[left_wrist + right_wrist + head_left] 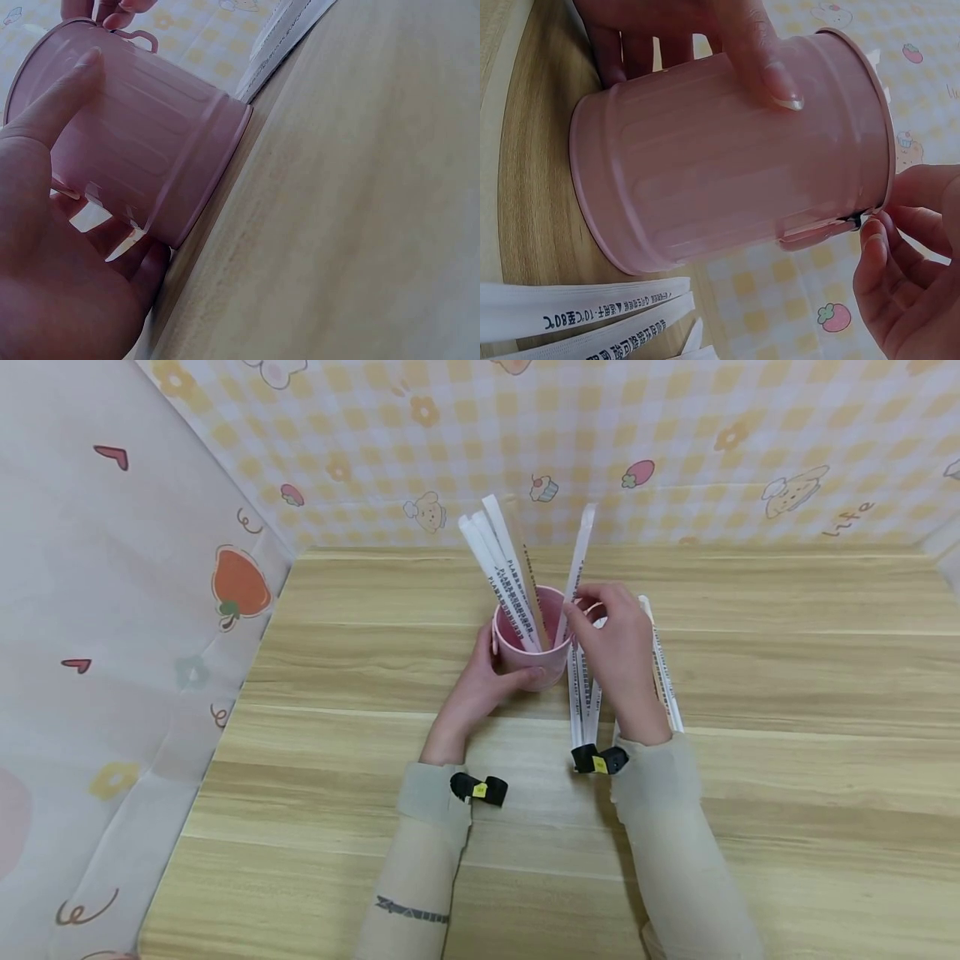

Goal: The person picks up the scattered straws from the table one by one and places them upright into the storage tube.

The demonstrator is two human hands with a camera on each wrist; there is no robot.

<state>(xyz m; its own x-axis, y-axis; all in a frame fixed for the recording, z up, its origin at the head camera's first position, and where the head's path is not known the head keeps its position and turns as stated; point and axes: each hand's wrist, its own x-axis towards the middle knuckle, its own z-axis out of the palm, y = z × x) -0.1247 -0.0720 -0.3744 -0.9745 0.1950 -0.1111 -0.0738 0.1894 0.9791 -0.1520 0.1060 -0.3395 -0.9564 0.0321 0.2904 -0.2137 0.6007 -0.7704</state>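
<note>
A pink metal bucket [553, 665] stands upright on the table. My left hand [480, 685] grips it from the left, its thumb across the near wall and its other fingers round the far side. Several paper-wrapped straws [491, 564] lean to the left inside, among them one in a tan wrapper [531, 572]. With thumb and fingers at the right rim, my right hand [621, 643] pinches another white wrapped straw [580, 552], which stands nearly upright with its lower end inside the bucket. In the right wrist view, the bucket wall [720, 165] hides the straws within.
More wrapped straws [582, 702] lie on the wooden table [810, 693] right of the bucket, partly under my right hand. Others [663, 668] lie just beyond that hand. A yellow checked cloth [480, 452] hangs behind the table, and a white printed one [150, 610] at the left.
</note>
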